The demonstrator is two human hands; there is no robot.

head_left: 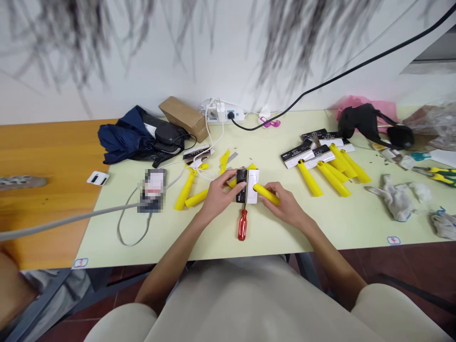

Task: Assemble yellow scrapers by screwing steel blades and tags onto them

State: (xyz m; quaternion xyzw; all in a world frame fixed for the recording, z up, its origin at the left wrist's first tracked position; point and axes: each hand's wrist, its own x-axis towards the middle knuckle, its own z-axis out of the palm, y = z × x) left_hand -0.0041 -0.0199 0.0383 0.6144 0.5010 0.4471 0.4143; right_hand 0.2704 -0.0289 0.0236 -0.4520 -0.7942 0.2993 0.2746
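Note:
My left hand [218, 197] is closed on the black-and-white card sleeve [252, 191] of a yellow-handled scraper, thumb across its front. My right hand [287, 205] grips the yellow handle [264, 193] of the same scraper. The sleeve hides its blade. Just below lies a red-handled screwdriver [242, 225], its tip hidden behind the sleeve. Left of my hands are loose yellow-handled scrapers [185, 190], one with a bare metal blade [232, 157]. To the right, several sleeved scrapers [309, 177] lie in an overlapping pile.
At the back stand a cardboard box [185, 116], a dark blue bundle [123, 135] and a power strip [235, 115] with cables. A phone-like device [153, 190] lies left. Gloves [395, 199], pliers [438, 175] and a black strapped item [359, 121] lie right.

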